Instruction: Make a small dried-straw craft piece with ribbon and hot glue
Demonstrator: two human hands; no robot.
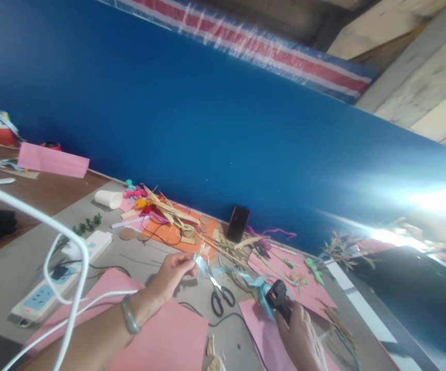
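Note:
My left hand (174,275) pinches a small piece of light blue ribbon (200,262) with pale straw-coloured bits at its top. In my right hand (299,330) is a black glue gun (279,299), gripped by its handle; its nozzle cannot be made out. Right beside the glue gun, partly hidden by it, sits a light blue ribbon roll (263,294). A strip of ribbon trails from the roll towards my left hand. Between my hands lie scissors (217,296) with black handles, blades pointing away from me, just under the pinched ribbon.
A white power strip (49,291) with white cables stands at left. Pink paper sheets (169,335) cover the near table. Further back are a phone (237,224), a white cup (108,199), and a heap of straw and craft pieces (165,208) against a blue partition (207,118).

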